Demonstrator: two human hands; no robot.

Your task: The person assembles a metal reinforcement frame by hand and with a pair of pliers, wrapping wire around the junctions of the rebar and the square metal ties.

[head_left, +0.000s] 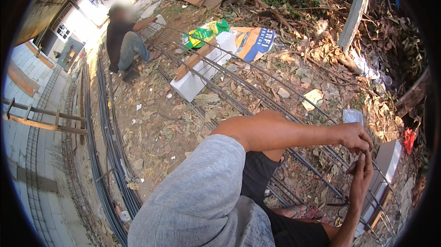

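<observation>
Leaf-strewn ground [161, 127] lies open left of the long rebar cage [257, 95], which runs from a crouching person [123, 40] across white blocks [202, 70]. Over its near end, both hands, left [356, 137] and right [363, 171], pinch thin wire [340, 202].

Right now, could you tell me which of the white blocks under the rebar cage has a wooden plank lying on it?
The far white block, near the crouching person, carries the wooden plank. The near block, beside the hands, has none.

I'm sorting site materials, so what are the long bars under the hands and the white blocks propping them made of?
The long bars look like steel rebar: thin, dark, dull, running in parallel lines. The white blocks seem to be lightweight concrete or similar masonry: matte, chalky, square-edged; the exact material is uncertain.
</observation>
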